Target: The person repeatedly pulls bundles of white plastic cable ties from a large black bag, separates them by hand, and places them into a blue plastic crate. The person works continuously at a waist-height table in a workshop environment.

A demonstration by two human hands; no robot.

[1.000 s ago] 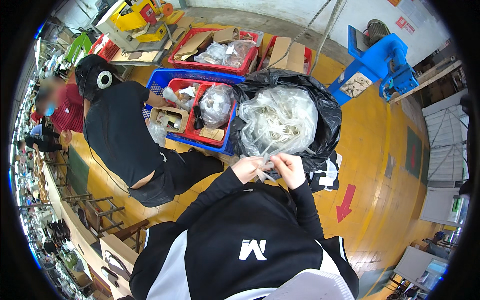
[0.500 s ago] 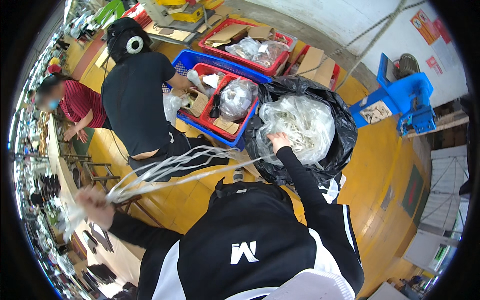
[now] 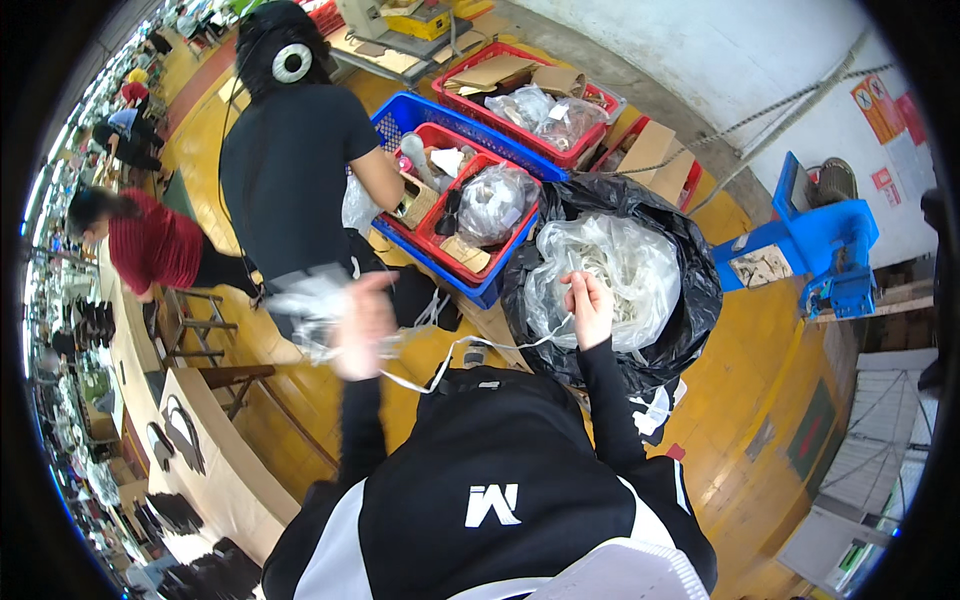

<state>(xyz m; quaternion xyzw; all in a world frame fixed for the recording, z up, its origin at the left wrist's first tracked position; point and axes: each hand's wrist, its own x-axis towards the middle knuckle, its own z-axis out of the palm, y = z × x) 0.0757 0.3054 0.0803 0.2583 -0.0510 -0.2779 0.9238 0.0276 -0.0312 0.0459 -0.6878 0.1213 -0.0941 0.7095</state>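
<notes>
Yellow workshop floor: white cords (image 3: 440, 352) are being drawn from the clear bag (image 3: 610, 275) inside the black sack (image 3: 690, 310), right hand (image 3: 590, 305) pinching one at the bag mouth, blurred left hand (image 3: 362, 325) clenched on the bundle at left, keeping strands taut.

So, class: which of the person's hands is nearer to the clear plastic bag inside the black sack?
Right. The right hand rests on the clear plastic bag at its near edge. The left hand is well off to its left, blurred, with white strands running from it.
</notes>
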